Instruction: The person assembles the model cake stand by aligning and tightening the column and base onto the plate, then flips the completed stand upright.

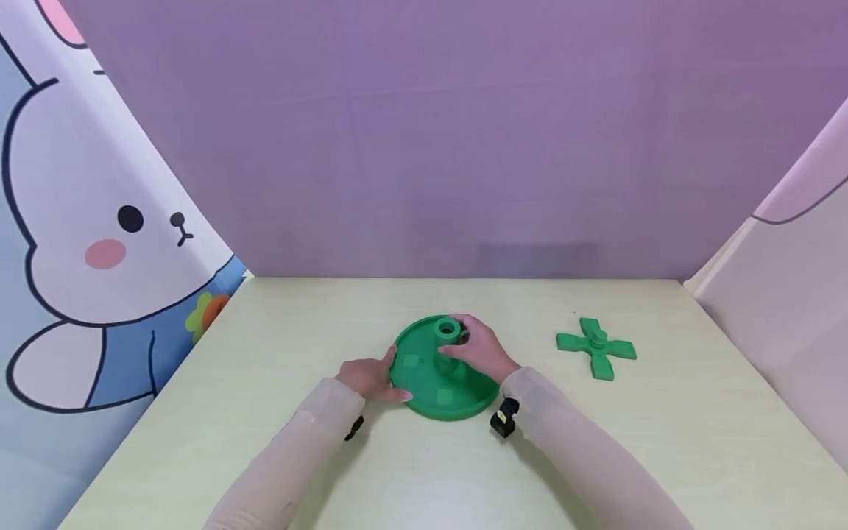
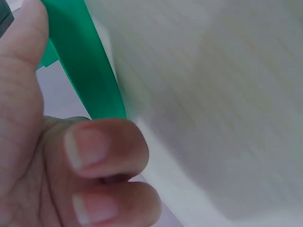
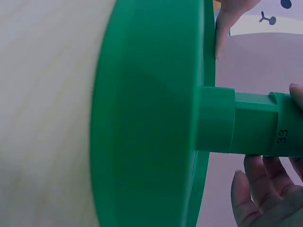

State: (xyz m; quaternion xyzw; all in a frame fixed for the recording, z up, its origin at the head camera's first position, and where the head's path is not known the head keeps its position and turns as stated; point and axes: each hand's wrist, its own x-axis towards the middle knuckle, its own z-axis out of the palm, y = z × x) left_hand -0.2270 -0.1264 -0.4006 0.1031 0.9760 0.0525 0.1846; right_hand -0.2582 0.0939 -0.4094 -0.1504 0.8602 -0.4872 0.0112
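Note:
A green round base (image 1: 412,344) with a raised rim lies on the table. From its middle rises a green hollow post (image 1: 447,330), marked "33" near its top in the right wrist view. My right hand (image 1: 482,348) grips this post (image 3: 255,124) near its upper end, thumb on one side and fingers on the other. At the base's left edge, my left hand (image 1: 371,377) holds the rim (image 2: 90,71), thumb and forefinger spread along it. Two curled fingertips (image 2: 106,146) show near the rim in the left wrist view.
To the right on the table (image 1: 265,331) lies a green four-armed cross piece (image 1: 598,339) with a round knob at its centre. A purple cloth (image 1: 424,147) hangs behind the table, and a cloth with a cartoon rabbit (image 1: 79,221) hangs at the left.

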